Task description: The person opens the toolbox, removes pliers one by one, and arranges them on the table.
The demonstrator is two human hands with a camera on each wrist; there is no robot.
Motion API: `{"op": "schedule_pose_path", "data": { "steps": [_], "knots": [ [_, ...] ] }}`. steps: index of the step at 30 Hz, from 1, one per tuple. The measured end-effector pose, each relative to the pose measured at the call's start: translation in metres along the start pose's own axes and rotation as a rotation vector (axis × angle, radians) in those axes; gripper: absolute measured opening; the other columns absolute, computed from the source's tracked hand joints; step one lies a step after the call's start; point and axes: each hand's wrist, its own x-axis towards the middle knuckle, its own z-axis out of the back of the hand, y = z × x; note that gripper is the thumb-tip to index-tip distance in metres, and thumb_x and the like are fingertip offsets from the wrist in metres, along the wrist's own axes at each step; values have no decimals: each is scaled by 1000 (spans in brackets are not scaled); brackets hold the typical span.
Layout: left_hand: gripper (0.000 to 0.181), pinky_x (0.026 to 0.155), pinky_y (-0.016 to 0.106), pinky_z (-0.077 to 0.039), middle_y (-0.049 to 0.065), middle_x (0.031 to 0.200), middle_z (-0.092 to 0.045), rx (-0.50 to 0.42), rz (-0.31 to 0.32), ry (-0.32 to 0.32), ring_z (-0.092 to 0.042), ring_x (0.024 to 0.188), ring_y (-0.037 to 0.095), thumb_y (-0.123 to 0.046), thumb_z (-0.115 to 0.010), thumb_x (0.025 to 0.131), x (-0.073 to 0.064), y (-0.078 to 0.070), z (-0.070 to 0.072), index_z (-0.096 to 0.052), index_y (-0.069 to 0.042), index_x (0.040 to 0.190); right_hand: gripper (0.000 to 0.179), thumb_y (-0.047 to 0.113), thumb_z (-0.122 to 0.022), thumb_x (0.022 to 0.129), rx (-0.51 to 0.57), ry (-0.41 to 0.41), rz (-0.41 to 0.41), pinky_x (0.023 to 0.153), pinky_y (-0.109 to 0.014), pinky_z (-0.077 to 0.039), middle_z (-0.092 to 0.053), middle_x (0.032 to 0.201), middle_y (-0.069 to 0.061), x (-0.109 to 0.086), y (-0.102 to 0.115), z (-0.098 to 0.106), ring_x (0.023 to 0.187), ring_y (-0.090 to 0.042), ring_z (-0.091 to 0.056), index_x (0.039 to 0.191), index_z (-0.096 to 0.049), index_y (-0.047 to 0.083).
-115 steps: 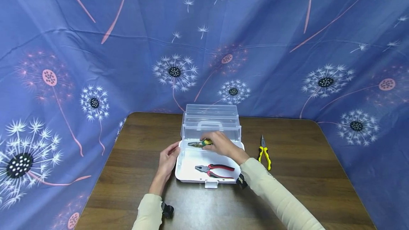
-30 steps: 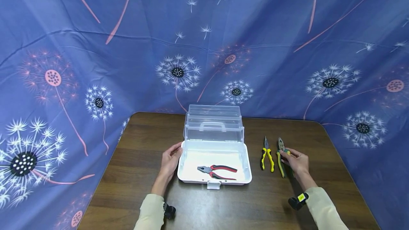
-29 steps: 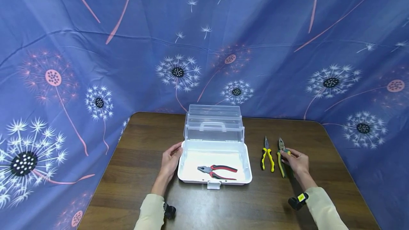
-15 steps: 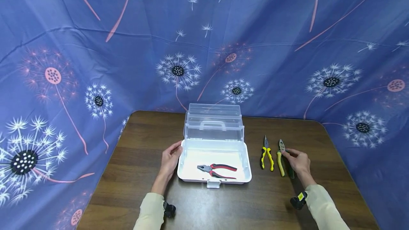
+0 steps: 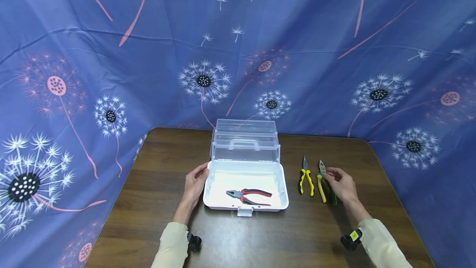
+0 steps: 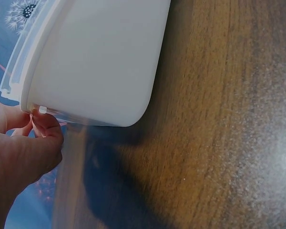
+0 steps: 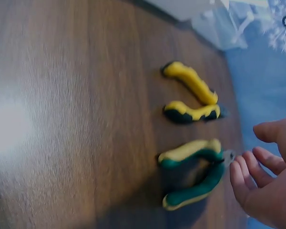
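Note:
My left hand point(image 5: 195, 185) pinches the left rim of a white toolbox point(image 5: 223, 181) whose clear lid stands raised. The left wrist view shows that hand point(image 6: 19, 152) at the rim near a corner of the box wall point(image 6: 95, 57). Red-and-black combination pliers point(image 5: 243, 196) lie inside. On the table to the right, green-and-yellow pliers point(image 7: 188, 152) rest with handles spread. My right hand point(image 7: 271, 176) is just beside their metal head, fingers loosely bent and holding nothing. Yellow-and-black long-nose pliers point(image 5: 305, 173) lie parallel, just left of the green-and-yellow pair.
The brown wooden table point(image 5: 282, 235) carries everything. A blue cloth with dandelion prints point(image 5: 320, 53) hangs close behind it. The raised lid with clear trays point(image 5: 245, 139) stands up at the toolbox's back.
The green-and-yellow pliers came out of the toolbox in my right hand, onto the table at right. That hand has since let go of them. My left hand stays on the rim.

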Motion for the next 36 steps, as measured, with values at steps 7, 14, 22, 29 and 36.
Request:
{"op": "schedule_pose_path", "data": {
  "steps": [7, 14, 22, 29, 36],
  "knots": [
    [35, 86, 17, -45, 25, 131, -61, -22, 7, 16, -55, 117, 28, -5, -57, 104, -5, -9, 1, -59, 8, 137, 42, 28, -64, 104, 123, 44, 125, 77, -9, -46, -68, 123, -23, -15, 27, 2, 94, 5, -59, 131, -62, -4],
    [35, 85, 17, -46, 22, 128, -64, -8, 0, -1, -57, 108, 18, -7, -60, 104, -1, -1, 2, -62, 5, 136, 38, 23, -64, 104, 288, 104, 177, 82, -13, -49, -67, 122, -25, -33, 50, -7, 96, 2, -62, 128, -62, -6],
    [36, 85, 17, -45, 24, 131, -63, -14, -9, 9, -56, 114, 24, -7, -59, 104, -1, -1, 2, -60, 6, 138, 32, 21, -69, 101, 319, 146, 211, 80, -15, -50, -69, 115, -19, -49, 74, -24, 96, -2, -64, 121, -65, -3],
    [34, 86, 18, -46, 20, 128, -65, -2, 1, -7, -58, 108, 18, -7, -60, 104, 0, -1, 1, -63, 4, 136, 31, 20, -71, 99, 351, 207, 217, 81, -18, -51, -70, 113, -16, -59, 91, -41, 97, -9, -66, 120, -66, -2],
    [33, 87, 18, -47, 18, 127, -66, -9, 1, -7, -58, 109, 18, -6, -60, 103, -1, -1, 2, -64, 2, 135, 29, 15, -73, 97, 385, 283, 220, 85, -20, -53, -70, 112, -15, -65, 103, -62, 99, -15, -66, 118, -65, -3]
  ]
}}
